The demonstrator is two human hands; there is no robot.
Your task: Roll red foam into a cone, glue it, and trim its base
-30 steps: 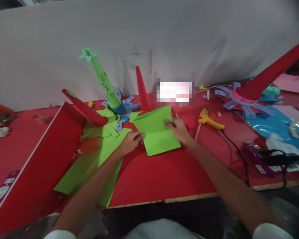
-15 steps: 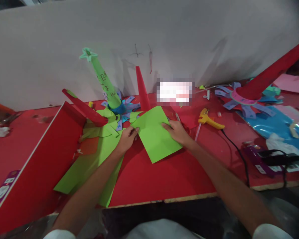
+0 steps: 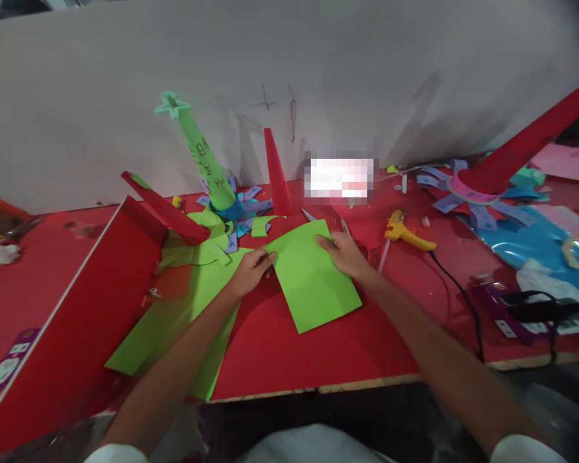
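Note:
Between my two hands is a green sheet (image 3: 316,283), its near corner pointing down toward the table's front edge. My left hand (image 3: 252,271) pinches its left corner with thumb and fingers. On the opposite side, my right hand (image 3: 345,256) grips the upper right edge, thumb on top. Partly hidden beyond the sheet lie scissors (image 3: 309,215), with red handles near my right hand. Larger green sheets (image 3: 207,321) lie under and beside my left forearm. A cut green scrap (image 3: 259,226) rests just past the held sheet.
A red cone (image 3: 276,177) stands near the wall. Left of it are a lettered green cone (image 3: 202,157) topped by a star and a leaning red cone (image 3: 166,209). A red board (image 3: 72,308) borders the left. A yellow glue gun (image 3: 408,231) with a trailing cord lies right.
Both hands have drawn the green sheet slightly toward me and lower, tilting it flatter. More of the scissors and the green scrap behind it now shows.

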